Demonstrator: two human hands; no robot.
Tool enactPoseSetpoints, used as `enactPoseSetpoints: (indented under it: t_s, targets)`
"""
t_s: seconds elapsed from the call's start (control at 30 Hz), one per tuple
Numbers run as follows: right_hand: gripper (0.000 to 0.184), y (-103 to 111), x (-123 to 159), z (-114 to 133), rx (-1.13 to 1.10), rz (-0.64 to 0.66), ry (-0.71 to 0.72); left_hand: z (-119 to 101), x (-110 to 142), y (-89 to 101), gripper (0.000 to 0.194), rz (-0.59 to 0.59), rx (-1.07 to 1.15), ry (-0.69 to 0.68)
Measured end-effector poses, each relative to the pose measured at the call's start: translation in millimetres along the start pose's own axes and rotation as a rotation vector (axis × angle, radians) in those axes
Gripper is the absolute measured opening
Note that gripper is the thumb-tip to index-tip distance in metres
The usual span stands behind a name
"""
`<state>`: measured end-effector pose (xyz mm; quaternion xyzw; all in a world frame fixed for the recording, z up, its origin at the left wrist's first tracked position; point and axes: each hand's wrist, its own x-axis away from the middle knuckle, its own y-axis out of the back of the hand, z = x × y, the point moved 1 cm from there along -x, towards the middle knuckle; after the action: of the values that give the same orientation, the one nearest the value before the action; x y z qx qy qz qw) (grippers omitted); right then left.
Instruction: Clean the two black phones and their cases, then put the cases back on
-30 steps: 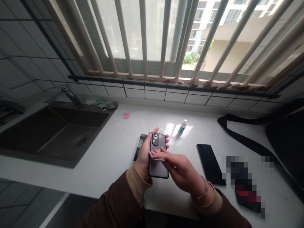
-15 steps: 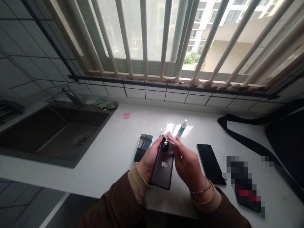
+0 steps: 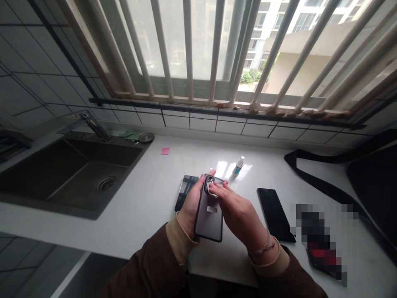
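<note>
Two bare hands worked around a cased smartphone (image 3: 208, 225), which was held up over the white table (image 3: 149, 178). The left hand (image 3: 188, 207) had its grip wrapped round the smartphone's left long edge, with fingertips showing past the far right corner. The right hand (image 3: 238, 209), fingers nearly straight, held a small white wipe (image 3: 212, 193) against the back just below the camera island (image 3: 210, 179); its thumb was hidden.

The smartphone was probably light for one hand, stiff and flat, its smooth back perhaps slippery and its lens glass likely the fragile part. The dark case rim along the long edges seemed the surest place to take hold.

Its back faced up, camera end away from the person and toward the window (image 3: 182, 49), the long axis leaning slightly right at the far end.
</note>
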<state>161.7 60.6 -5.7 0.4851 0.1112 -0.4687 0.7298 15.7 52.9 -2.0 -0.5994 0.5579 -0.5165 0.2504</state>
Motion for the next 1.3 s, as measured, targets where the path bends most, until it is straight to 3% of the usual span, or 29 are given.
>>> enactPoseSetpoints:
  t_s: [0.07, 0.17, 0.23, 0.3, 0.5, 0.63, 0.77, 1.07, 1.3]
  targets:
    - [0.046, 2, 1, -1, -0.017, -0.059, -0.119, 0, 0, 0.9, 0.051, 0.023, -0.014, 0.007]
    - [0.038, 8, 2, -2, -0.029, -0.246, -0.350, 0, 3, 2.4, 0.053, 0.056, -0.115, 0.032]
    - [0.037, 12, 3, -2, -0.003, -0.352, -0.423, 1, 4, 3.0, 0.055, 0.059, -0.176, 0.054]
    - [0.039, 13, 2, -2, 0.007, -0.338, -0.377, 3, 3, 3.4, 0.055, 0.070, -0.170, 0.090]
    - [0.049, 4, -1, -1, -0.041, 0.004, -0.032, 5, -2, 3.9, 0.055, 0.073, -0.016, 0.080]
    - [0.048, 4, -1, 1, -0.052, 0.055, 0.055, 1, 1, 2.2, 0.056, 0.024, -0.038, 0.044]
    - [0.050, 3, 0, -3, -0.015, 0.038, 0.039, -1, 0, 2.1, 0.055, 0.018, -0.017, 0.040]
    - [0.049, 1, 0, -4, -0.005, -0.064, -0.100, 9, -6, 7.4, 0.048, 0.120, 0.044, 0.091]
    - [0.037, 21, 3, -11, 0.089, -0.375, -0.563, 2, 2, 6.4, 0.058, 0.067, -0.199, 0.139]
